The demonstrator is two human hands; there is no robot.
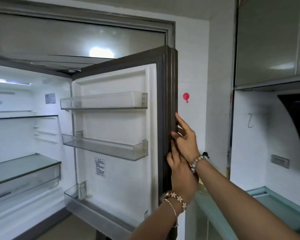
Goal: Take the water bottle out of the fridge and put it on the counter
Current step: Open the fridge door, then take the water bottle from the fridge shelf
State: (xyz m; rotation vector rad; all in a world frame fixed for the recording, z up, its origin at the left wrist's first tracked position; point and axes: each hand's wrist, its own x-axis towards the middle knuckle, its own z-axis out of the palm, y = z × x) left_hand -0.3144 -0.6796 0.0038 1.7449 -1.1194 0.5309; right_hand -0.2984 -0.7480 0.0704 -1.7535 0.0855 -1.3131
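The fridge (16, 135) stands open and lit, and its door (118, 170) is swung out to the right. My left hand (180, 175) grips the door's outer edge, thumb on the inner side. My right hand (186, 141) holds the same edge just above it, with the index finger lying up along the edge. No water bottle shows on the glass shelves (22, 163) or in the clear door bins (102, 101). The pale green glass counter (215, 212) lies at the lower right, beside the door.
A red suction hook (186, 97) sticks to the white tiled wall behind the door. Grey upper cabinets (267, 40) and a black range hood (298, 127) hang over the counter. Something yellowish (202, 185) stands on the counter behind my wrists, mostly hidden.
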